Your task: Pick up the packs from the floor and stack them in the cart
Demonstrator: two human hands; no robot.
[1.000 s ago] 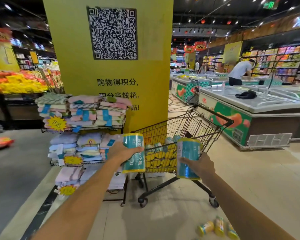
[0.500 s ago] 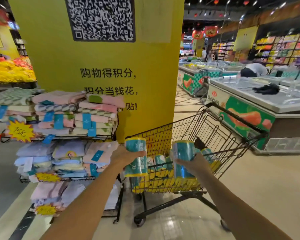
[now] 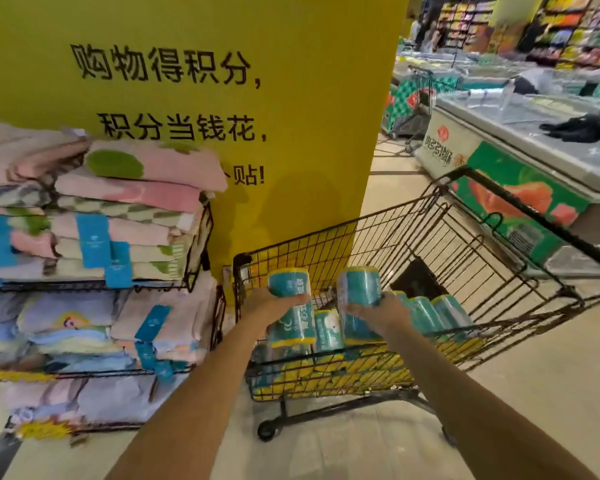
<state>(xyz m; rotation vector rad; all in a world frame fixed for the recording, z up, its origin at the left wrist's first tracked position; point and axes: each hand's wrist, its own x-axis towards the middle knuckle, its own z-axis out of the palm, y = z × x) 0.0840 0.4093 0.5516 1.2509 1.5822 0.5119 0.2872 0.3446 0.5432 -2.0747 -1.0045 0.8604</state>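
A black wire shopping cart (image 3: 475,271) stands in front of me, its near left corner under my hands. My left hand (image 3: 274,304) grips one teal pack with yellow ends (image 3: 288,284), held upright over the cart's left end. My right hand (image 3: 374,308) grips a second teal pack (image 3: 359,285) just to the right, also above the basket. Inside the cart, several more teal and yellow packs (image 3: 426,315) lie stacked along the bottom and near side.
A wire rack of folded towels (image 3: 118,237) stands directly left of the cart. A yellow pillar (image 3: 309,116) rises behind the cart. Chest freezers (image 3: 520,161) line the right side, with tiled floor (image 3: 551,375) between them and the cart.
Both hands have carried their packs forward and down over the cart's left end. The view has moved closer and tilted down; the packs on the floor are out of sight.
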